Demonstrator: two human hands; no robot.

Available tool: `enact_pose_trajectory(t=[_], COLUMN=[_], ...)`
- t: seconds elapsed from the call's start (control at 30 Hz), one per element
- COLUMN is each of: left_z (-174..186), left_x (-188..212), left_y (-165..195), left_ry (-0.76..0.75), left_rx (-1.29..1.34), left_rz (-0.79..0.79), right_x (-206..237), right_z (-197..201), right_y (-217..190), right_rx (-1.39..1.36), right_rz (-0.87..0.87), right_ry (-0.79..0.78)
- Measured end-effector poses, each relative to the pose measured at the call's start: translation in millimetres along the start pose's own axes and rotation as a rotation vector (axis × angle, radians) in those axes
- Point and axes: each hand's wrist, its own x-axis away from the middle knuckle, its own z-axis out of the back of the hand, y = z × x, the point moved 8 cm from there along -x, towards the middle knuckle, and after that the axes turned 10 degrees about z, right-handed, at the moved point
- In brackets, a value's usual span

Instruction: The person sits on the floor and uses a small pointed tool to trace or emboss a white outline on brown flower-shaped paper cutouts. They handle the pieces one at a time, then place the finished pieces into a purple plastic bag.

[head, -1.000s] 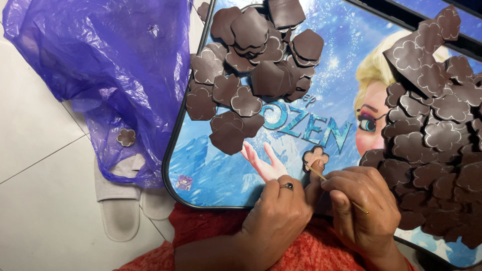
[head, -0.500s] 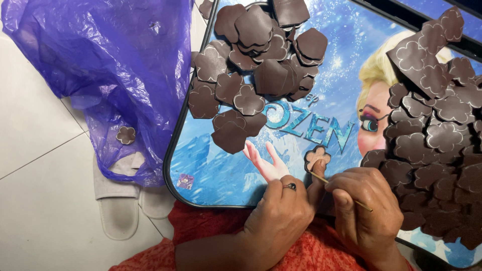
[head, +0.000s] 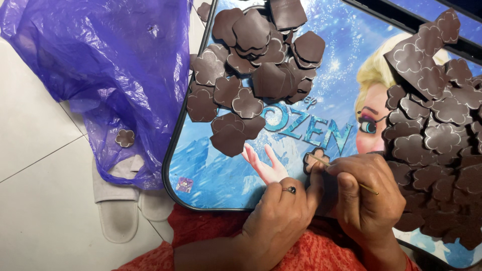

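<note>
I see the right hand (head: 369, 198) pinching a thin stick (head: 341, 173), its tip on a small brown flower piece (head: 315, 159) lying on the printed tray (head: 226, 175). The left hand (head: 281, 213), curled, presses that piece with its fingertips (head: 317, 173), which cover its lower edge. Right of the right hand, a heap of brown cutouts (head: 432, 135) runs out of frame. Up and left of the hands: a second pile (head: 251, 65) and a purple bag (head: 100, 75) half covering slippers (head: 118, 211).

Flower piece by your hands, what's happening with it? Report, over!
Left hand pins brown flower piece on blue tray. Right hand pinches thin stick, tip at the piece. Brown cutout piles close by, not blocking.
</note>
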Motion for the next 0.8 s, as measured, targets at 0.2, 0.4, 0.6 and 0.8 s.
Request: enact_pose_trajectory(t=[0.2, 0.4, 0.6, 0.8], left_z=[-1.1, -4.9, -2.7, 11.0], left_x=[0.5, 1.3, 1.4, -3.8], left_y=[-0.3, 4.0, 3.7, 1.0], left_ry=[0.002, -0.02, -0.032, 0.068], left_rx=[0.007, 0.021, 0.028, -0.05], left_rz=[-0.003, -0.005, -0.029, -0.039], right_x=[1.7, 1.1, -0.8, 0.6], right_z=[4.6, 4.4, 4.0, 8.5], right_y=[4.0, 4.3, 2.8, 7.4], right_rx=[0.026, 0.027, 0.052, 0.09], right_rz=[-0.031, -0.015, 0.001, -0.043], right_ry=[0.004, -0.005, -0.013, 0.012])
